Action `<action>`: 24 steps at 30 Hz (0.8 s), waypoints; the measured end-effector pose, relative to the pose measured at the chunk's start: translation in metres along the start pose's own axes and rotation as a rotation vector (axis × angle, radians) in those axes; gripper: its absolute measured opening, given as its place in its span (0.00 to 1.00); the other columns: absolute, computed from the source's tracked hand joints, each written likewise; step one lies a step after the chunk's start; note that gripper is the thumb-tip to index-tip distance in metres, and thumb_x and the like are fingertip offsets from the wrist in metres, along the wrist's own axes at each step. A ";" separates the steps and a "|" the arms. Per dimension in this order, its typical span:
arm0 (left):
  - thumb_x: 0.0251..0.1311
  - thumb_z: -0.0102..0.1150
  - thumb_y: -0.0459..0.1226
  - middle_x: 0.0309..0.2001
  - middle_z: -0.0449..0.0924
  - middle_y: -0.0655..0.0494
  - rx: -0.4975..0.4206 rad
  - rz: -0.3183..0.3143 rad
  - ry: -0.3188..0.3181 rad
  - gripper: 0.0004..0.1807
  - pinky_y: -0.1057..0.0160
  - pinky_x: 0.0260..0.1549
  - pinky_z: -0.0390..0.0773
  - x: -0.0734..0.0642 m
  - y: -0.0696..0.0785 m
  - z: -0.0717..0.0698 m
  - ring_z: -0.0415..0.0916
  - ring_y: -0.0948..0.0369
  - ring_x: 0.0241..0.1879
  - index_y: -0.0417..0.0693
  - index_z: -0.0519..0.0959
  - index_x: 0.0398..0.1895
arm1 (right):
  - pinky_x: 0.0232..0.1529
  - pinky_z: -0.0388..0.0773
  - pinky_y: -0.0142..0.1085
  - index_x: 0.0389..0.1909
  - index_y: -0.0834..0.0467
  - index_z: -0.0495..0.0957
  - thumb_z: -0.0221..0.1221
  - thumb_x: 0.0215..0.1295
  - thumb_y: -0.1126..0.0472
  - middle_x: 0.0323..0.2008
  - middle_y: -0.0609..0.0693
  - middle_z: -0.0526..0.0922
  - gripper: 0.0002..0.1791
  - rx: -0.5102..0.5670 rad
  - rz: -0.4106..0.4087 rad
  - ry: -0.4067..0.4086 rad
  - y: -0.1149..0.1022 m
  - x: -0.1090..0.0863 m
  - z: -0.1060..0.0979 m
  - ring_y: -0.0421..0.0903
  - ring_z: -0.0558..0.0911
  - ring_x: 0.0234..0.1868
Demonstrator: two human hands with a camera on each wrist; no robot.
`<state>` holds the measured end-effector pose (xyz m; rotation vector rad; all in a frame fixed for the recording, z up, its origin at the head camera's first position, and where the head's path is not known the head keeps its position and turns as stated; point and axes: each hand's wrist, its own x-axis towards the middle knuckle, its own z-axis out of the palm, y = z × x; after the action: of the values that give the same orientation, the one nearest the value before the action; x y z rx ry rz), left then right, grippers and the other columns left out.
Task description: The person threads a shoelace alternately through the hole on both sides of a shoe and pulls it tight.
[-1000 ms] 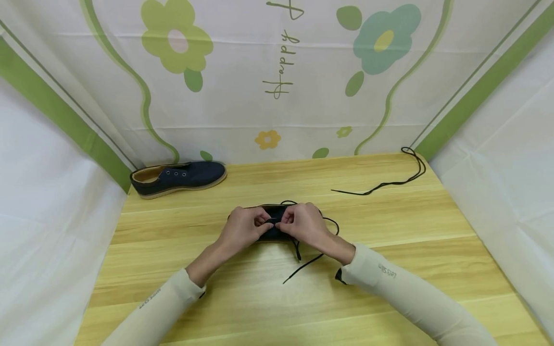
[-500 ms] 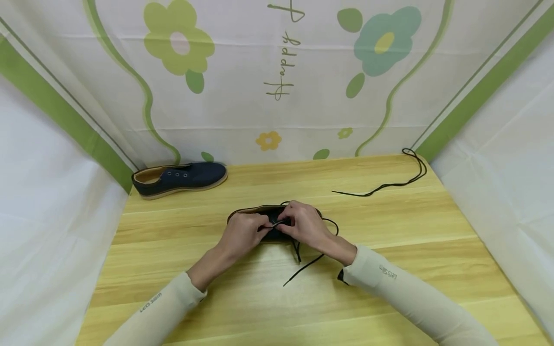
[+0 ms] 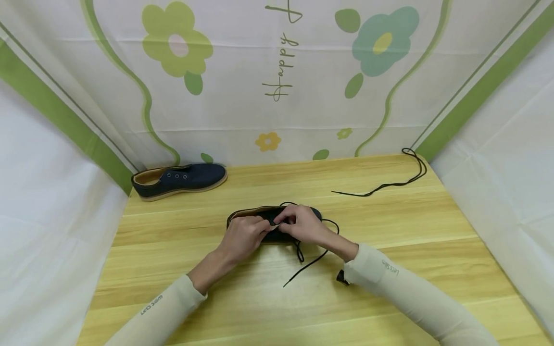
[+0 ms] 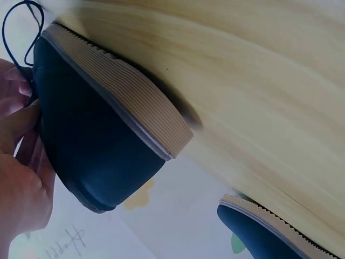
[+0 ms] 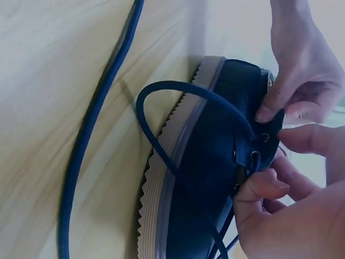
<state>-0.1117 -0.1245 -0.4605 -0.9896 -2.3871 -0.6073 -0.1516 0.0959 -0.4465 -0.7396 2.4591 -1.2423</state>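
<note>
Compared with a second ago, the left hand (image 3: 244, 235) sits slightly lower at the centre of the head frame, so the heel rim of the near shoe (image 5: 207, 143) now shows above it. Its thumb and fingers pinch the eyelet flap (image 5: 275, 120), probably to lift that edge and keep it steady for the other hand. At its right, the right hand (image 3: 305, 223) curls its thumb and fingers narrowly beside the flap; whether it grips flap or lace (image 5: 161, 84), I cannot tell.

Dark, smooth cord comes out through a metal-rimmed eyelet (image 5: 265, 137) and bends into a loose curve. Below the dark upper runs a pale, ridged sole (image 5: 178, 124) with a toothed lower edge. An unlaced shoe (image 3: 196, 178) lies on the pale wood-grained table (image 3: 259, 307) at the left, near its far edge, and a doubled spare lace (image 3: 391, 184) at the right, both likely kept out of the hands' way.
</note>
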 end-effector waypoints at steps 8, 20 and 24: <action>0.52 0.81 0.28 0.26 0.87 0.57 -0.011 -0.001 0.013 0.08 0.65 0.24 0.82 -0.002 -0.001 0.002 0.84 0.63 0.24 0.46 0.89 0.28 | 0.30 0.74 0.33 0.40 0.53 0.91 0.67 0.73 0.57 0.35 0.45 0.86 0.06 0.064 0.072 0.004 -0.002 0.005 0.002 0.41 0.76 0.26; 0.53 0.80 0.27 0.28 0.89 0.55 -0.057 -0.025 0.010 0.06 0.64 0.26 0.84 -0.002 -0.002 0.004 0.86 0.61 0.27 0.43 0.90 0.30 | 0.41 0.85 0.35 0.45 0.64 0.85 0.59 0.79 0.65 0.42 0.56 0.91 0.08 0.367 0.111 0.098 -0.008 0.010 -0.013 0.48 0.87 0.42; 0.53 0.80 0.26 0.30 0.90 0.54 -0.077 -0.045 -0.007 0.07 0.63 0.28 0.85 -0.002 -0.003 0.003 0.87 0.60 0.28 0.43 0.90 0.31 | 0.48 0.88 0.43 0.46 0.71 0.83 0.59 0.78 0.69 0.44 0.62 0.90 0.07 0.516 0.128 0.113 -0.006 0.011 -0.025 0.49 0.90 0.44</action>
<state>-0.1129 -0.1259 -0.4646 -0.9733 -2.4140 -0.7185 -0.1702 0.1037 -0.4275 -0.3745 2.0761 -1.7982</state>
